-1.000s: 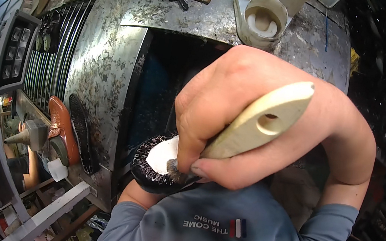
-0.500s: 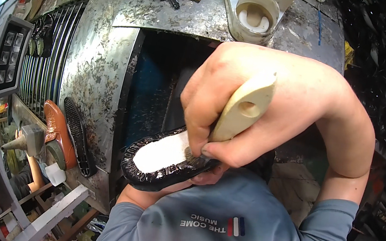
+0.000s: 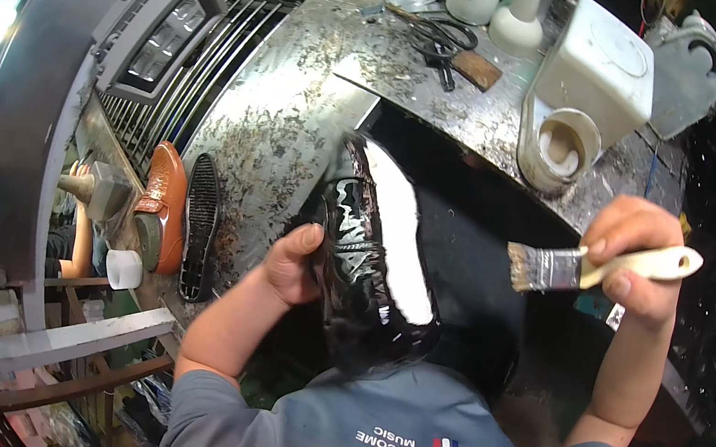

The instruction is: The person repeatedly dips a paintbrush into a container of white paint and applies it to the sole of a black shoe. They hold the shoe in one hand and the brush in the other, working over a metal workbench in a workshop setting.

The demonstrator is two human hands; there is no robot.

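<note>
My left hand (image 3: 288,267) is closed on a glossy black shoe upper (image 3: 350,264), its thumb showing at the side and the other fingers hidden behind. The shoe stands on its side, tilted, with the long white underside (image 3: 399,230) facing right. Well to the right of it, my right hand (image 3: 640,227) grips a flat paintbrush (image 3: 555,270) by its pale wooden handle. The brush's stained bristles point left, apart from the shoe.
A glue pot (image 3: 564,148) adjoins a white container (image 3: 600,61) at the back right. Scissors (image 3: 441,42) lie at the back. On the left are a brown shoe (image 3: 162,203), a black ridged sole (image 3: 200,228), a lamp (image 3: 164,33) and another person's arm (image 3: 81,242).
The brush has come off the white underside and moved right with my right hand. My left hand has turned the shoe onto its side, toe now hard to tell. The view has shifted.
</note>
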